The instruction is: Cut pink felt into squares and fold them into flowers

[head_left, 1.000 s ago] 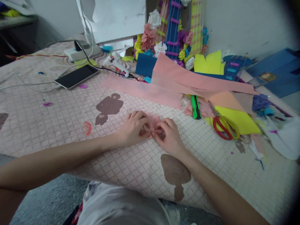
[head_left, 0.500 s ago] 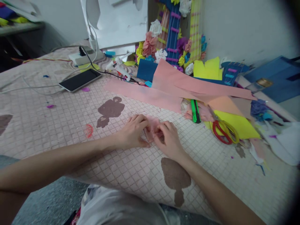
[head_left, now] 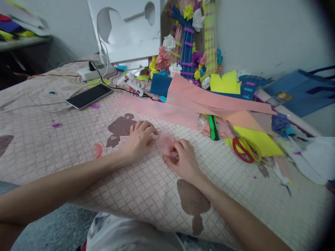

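Note:
A small piece of pink crepe paper (head_left: 164,141) lies between my hands over the quilted table cover. My right hand (head_left: 184,158) pinches its right side, thumb and fingers curled together. At the paper's left edge, the fingertips of my left hand (head_left: 141,139) close on the corner; the exact contact is partly hidden. Beyond the hands stretch long pink paper strips (head_left: 180,113). To the right lie a green utility knife (head_left: 214,128) and scissors (head_left: 243,150) with red and yellow handles.
A phone (head_left: 90,96) on a cable and a white glue gun (head_left: 132,84) lie at the back left, near a power strip (head_left: 95,71). Paper-flower-decorated toy guitars (head_left: 187,48) lean on the wall. Yellow sheets (head_left: 258,141) and a blue bag (head_left: 300,90) are at right.
My left hand has moved left, away from my right hand, and more of the pink paper shows between them. The view has shifted slightly.

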{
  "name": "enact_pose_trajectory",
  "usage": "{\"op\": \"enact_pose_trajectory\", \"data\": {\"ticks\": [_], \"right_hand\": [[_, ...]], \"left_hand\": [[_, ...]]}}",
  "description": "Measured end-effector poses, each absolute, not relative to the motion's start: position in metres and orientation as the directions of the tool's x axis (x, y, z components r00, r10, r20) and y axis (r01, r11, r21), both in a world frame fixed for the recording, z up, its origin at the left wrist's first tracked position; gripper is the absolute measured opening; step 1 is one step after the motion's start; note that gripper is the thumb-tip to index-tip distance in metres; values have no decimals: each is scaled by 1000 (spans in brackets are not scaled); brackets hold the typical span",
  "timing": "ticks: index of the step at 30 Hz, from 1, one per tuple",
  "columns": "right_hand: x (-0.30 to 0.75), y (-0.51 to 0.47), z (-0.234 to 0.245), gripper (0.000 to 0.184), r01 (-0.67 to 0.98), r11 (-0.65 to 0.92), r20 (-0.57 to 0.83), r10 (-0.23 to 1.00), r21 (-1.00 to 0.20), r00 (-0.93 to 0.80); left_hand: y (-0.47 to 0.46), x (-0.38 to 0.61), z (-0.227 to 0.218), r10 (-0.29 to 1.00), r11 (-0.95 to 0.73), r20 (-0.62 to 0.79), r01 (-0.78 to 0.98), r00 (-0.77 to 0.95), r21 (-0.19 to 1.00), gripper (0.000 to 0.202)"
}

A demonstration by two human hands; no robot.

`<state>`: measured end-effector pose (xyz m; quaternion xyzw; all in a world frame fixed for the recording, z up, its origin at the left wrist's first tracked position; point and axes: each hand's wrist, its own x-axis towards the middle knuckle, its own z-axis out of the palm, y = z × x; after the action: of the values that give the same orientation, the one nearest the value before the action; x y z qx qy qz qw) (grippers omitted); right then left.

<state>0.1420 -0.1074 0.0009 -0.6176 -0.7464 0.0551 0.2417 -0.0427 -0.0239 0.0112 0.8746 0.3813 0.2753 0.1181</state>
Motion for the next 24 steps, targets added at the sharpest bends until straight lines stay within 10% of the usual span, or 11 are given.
{"op": "enact_pose_trajectory", "data": {"ticks": [7, 24], "right_hand": [[144, -108, -1, 24, 897, 217, 268, 956, -385, -116], [174, -105, 2, 20, 731, 229, 273, 960, -643, -60]], "left_hand": [[-46, -28, 14, 482, -732, 316, 179, 817, 657, 11], [-40, -26, 4, 508, -726, 238, 263, 828, 635, 15]]}}
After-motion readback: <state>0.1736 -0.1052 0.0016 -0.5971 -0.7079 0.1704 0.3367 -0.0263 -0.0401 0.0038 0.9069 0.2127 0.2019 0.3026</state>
